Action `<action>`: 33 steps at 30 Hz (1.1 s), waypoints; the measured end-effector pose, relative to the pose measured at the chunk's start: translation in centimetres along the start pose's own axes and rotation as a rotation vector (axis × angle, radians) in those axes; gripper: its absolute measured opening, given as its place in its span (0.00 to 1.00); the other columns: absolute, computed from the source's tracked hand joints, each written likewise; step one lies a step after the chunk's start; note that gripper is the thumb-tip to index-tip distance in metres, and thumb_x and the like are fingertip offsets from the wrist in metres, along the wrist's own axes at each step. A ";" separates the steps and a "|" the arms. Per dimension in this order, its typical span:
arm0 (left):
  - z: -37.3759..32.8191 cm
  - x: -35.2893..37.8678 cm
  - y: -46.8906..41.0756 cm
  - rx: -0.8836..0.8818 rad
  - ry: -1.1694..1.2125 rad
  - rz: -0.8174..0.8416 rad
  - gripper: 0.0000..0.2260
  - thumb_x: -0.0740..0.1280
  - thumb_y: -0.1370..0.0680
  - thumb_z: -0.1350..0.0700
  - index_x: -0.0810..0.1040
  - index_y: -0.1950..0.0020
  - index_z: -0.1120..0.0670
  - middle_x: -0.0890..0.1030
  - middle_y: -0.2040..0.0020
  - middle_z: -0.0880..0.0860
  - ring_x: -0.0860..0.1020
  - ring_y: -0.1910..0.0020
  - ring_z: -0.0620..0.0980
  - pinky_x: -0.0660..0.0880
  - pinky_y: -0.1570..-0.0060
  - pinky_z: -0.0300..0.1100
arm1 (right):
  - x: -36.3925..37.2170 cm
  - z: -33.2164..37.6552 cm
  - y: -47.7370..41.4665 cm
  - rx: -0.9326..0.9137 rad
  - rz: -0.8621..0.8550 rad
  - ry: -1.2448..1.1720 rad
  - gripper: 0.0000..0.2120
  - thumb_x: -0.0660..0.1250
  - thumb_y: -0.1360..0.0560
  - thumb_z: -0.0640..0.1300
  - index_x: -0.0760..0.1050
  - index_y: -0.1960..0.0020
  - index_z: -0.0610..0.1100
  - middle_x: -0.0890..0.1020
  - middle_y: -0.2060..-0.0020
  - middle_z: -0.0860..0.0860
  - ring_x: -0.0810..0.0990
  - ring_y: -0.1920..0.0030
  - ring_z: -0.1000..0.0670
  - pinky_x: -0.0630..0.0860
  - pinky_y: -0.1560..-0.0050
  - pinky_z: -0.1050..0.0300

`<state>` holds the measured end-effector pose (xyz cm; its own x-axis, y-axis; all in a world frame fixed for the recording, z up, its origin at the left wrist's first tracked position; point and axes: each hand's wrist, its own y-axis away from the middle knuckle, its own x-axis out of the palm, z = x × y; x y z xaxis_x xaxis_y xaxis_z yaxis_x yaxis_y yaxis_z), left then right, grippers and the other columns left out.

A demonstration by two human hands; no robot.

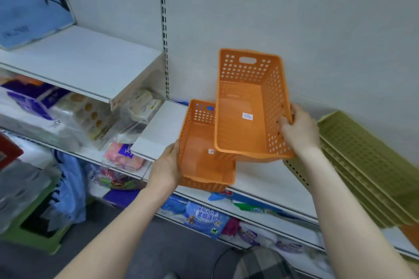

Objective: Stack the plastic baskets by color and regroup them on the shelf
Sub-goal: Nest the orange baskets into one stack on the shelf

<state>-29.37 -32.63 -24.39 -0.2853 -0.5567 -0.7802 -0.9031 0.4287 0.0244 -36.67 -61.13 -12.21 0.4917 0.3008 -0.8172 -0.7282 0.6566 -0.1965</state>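
Over shelf (260,175): right hand (299,130) pinches upper orange basket (243,99); left hand (166,165) grips lower basket (199,156), fingers hidden.

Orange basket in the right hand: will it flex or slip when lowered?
Probably light: the right hand carries the raised orange basket by one side wall alone. Likely fairly stiff, showing no sag, though the perforated wall may flex. Held tilted, it could catch on the lower orange basket.

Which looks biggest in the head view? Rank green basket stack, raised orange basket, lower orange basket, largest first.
1. green basket stack
2. raised orange basket
3. lower orange basket
Orange pair may match; the raised one is nearer.
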 end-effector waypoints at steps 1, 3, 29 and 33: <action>-0.5 0.3 0.3 0.023 0.019 -0.003 0.28 0.66 0.24 0.53 0.63 0.25 0.48 0.76 0.36 0.54 0.78 0.41 0.57 0.77 0.45 0.52 | 0.4 0.6 0.0 0.002 0.025 -0.005 0.15 0.62 0.23 0.40 0.75 0.37 0.43 0.82 0.42 0.39 0.79 0.41 0.35 0.72 0.45 0.47; -1.2 0.7 0.6 0.003 0.087 -0.031 0.22 0.63 0.21 0.51 0.67 0.26 0.51 0.78 0.36 0.56 0.78 0.40 0.58 0.76 0.44 0.50 | 1.6 1.4 0.6 0.019 0.092 -0.029 0.15 0.62 0.23 0.39 0.74 0.37 0.42 0.82 0.42 0.40 0.79 0.41 0.37 0.71 0.50 0.50; 1.0 0.3 -0.2 -0.224 0.714 0.351 0.18 0.64 0.28 0.35 0.76 0.41 0.38 0.84 0.45 0.48 0.83 0.48 0.51 0.80 0.46 0.56 | 9.7 -0.2 3.1 0.315 0.513 0.107 0.19 0.58 0.22 0.54 0.69 0.37 0.44 0.80 0.45 0.43 0.79 0.53 0.43 0.79 0.55 0.51; 0.8 0.4 -0.2 -0.237 0.653 0.308 0.27 0.56 0.30 0.27 0.78 0.42 0.43 0.85 0.49 0.50 0.83 0.50 0.51 0.80 0.46 0.53 | 9.4 -0.3 3.1 0.329 0.481 0.045 0.16 0.60 0.23 0.52 0.71 0.40 0.44 0.80 0.48 0.44 0.79 0.53 0.44 0.78 0.58 0.52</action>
<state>-29.08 -32.35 -25.16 -0.6010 -0.7764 -0.1896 -0.7757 0.5096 0.3722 -34.40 -56.44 -20.67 0.1162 0.5933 -0.7966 -0.6742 0.6361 0.3753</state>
